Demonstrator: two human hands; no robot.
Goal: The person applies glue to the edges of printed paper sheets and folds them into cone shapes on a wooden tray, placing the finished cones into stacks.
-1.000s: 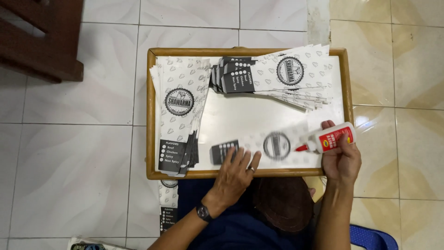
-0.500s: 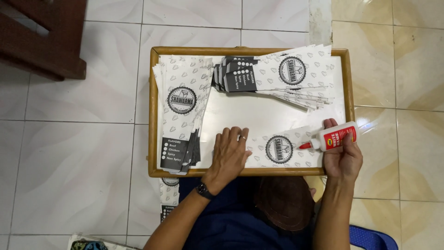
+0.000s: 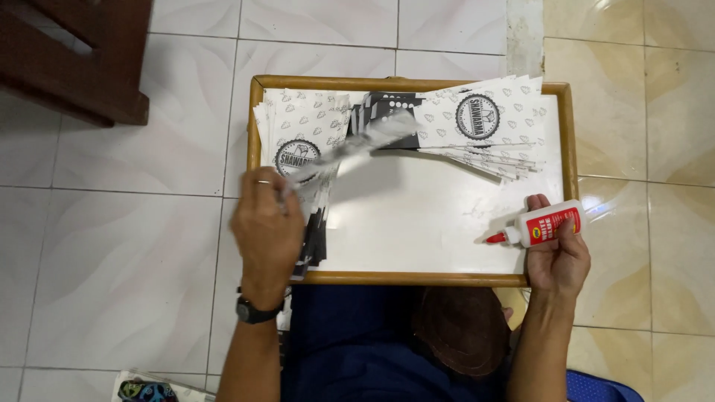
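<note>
My left hand (image 3: 267,229) holds a printed paper wrapper (image 3: 350,147) that is blurred in motion, raised over the left stack of wrappers (image 3: 298,130) on the wooden-framed white tray (image 3: 417,216). My right hand (image 3: 557,253) grips a white glue bottle (image 3: 540,225) with a red label and red tip, lying sideways at the tray's right front corner, its tip pointing left. A second fanned stack of wrappers (image 3: 484,123) lies at the tray's back right.
The tray rests on a tiled floor above my lap in dark blue cloth (image 3: 357,350). Dark wooden furniture (image 3: 71,56) stands at the back left. A blue object (image 3: 603,387) shows at the bottom right, a colourful item (image 3: 145,388) at the bottom left.
My left hand has lifted the wrapper from the tray's front and swung it left toward the left stack. The right hand with the glue bottle has stayed nearly still.
</note>
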